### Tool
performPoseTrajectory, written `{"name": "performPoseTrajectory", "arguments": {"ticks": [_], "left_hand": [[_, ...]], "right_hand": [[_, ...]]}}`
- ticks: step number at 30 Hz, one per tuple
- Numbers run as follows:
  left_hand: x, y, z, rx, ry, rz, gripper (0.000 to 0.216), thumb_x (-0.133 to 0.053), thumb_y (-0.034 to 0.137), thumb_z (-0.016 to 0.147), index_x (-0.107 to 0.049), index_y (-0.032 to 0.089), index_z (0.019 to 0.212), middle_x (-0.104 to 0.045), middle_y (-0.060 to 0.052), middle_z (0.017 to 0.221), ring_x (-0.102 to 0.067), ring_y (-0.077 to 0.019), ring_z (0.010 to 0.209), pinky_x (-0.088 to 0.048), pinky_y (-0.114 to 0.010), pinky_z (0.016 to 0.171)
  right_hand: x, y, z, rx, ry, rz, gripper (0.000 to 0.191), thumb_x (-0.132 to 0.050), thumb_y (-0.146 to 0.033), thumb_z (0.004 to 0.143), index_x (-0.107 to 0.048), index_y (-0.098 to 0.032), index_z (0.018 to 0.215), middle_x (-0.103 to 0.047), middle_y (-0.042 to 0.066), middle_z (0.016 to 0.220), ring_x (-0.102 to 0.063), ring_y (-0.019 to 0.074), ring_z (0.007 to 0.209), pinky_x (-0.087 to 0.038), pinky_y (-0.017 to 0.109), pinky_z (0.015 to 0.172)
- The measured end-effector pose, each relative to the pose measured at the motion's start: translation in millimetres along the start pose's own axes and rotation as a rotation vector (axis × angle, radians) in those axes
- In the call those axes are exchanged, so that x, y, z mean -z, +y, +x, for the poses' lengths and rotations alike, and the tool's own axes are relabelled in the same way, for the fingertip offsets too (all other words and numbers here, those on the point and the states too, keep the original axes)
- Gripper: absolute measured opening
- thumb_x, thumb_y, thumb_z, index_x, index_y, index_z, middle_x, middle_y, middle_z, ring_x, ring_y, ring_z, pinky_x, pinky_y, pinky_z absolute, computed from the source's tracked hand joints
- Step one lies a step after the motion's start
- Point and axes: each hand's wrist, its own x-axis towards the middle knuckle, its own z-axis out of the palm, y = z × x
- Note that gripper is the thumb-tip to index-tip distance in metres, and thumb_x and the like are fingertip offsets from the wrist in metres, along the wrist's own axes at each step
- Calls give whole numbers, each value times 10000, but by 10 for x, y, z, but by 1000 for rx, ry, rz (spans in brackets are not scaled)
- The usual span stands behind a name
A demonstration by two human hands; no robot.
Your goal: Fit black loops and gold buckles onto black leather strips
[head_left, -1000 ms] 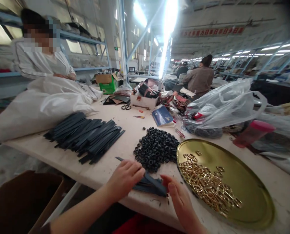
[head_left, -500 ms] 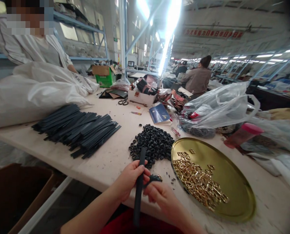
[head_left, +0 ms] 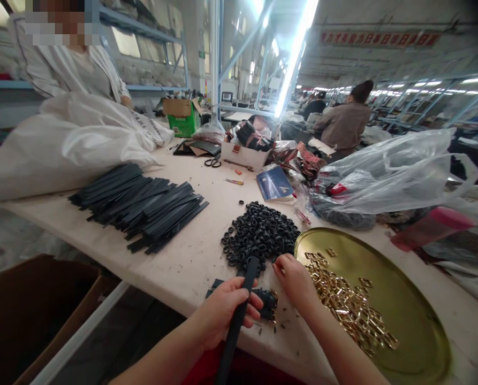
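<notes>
My left hand (head_left: pixel 229 303) is closed round a flat black strap (head_left: pixel 237 326), its thumb on top and the strap slanting down to my lap. At the edge of a heap of small black loops (head_left: pixel 263 232), my right hand (head_left: pixel 297 282) has its fingertips pinched together; whatever is between them is hidden. Partly behind my left hand lie black straps with gold-coloured fittings (head_left: pixel 268 306). To the right, a round gold tray (head_left: pixel 407 299) carries many small gold buckles (head_left: pixel 355 313).
A stack of black strips (head_left: pixel 142 206) lies on the table's left, beside a big white sack (head_left: pixel 74 139). Farther back are scissors (head_left: pixel 212 162), a blue notebook (head_left: pixel 275 183) and a white box (head_left: pixel 243 155). A clear plastic bag (head_left: pixel 387 171) and pink cup (head_left: pixel 433 227) sit right. A person stands behind the sack.
My right hand has moved away from the strap, forward and right to the heap of loops. My left hand still grips the strap. The view has shifted slightly, uncovering more of the straps with fittings.
</notes>
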Motion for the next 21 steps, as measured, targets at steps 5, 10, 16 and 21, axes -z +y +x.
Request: {"name": "performPoseTrajectory", "arguments": {"ticks": [5, 10, 16, 21], "left_hand": [[-17, -171, 157, -182, -33, 355, 264, -382, 372, 813, -497, 140, 865, -496, 43, 558, -400, -51, 400, -296, -161, 403], [-12, -203, 184, -311, 22, 694, 323, -340, 403, 837, -536, 149, 797, -434, 56, 486, -378, -80, 416, -281, -184, 429], [12, -45, 13, -342, -13, 1093, 298, -362, 342, 828, -579, 168, 721, -558, 2, 613, -498, -133, 578, -311, -207, 534], [-50, -43, -13, -357, 28, 1107, 313, -343, 389, 839, -576, 197, 923, -640, -41, 794, -573, -193, 744, -357, -236, 648]], "right_hand": [[143, -137, -289, -345, -70, 974, 303, -558, -390, 746, -554, -181, 966, -602, 37, 841, -555, 150, 691, -462, 300, 667], [181, -297, -476, -481, -101, 1353, 319, -635, -384, 698, -600, -193, 951, -617, 28, 874, -568, 126, 695, -474, 306, 718], [196, -243, -561, -330, -149, 1071, 276, -641, -385, 681, -624, -180, 865, -630, 23, 781, -576, 167, 732, -471, 330, 732], [162, -375, -683, -236, -198, 924, 300, -616, -339, 705, -589, -203, 971, -621, 22, 819, -577, 169, 744, -477, 299, 678]]}}
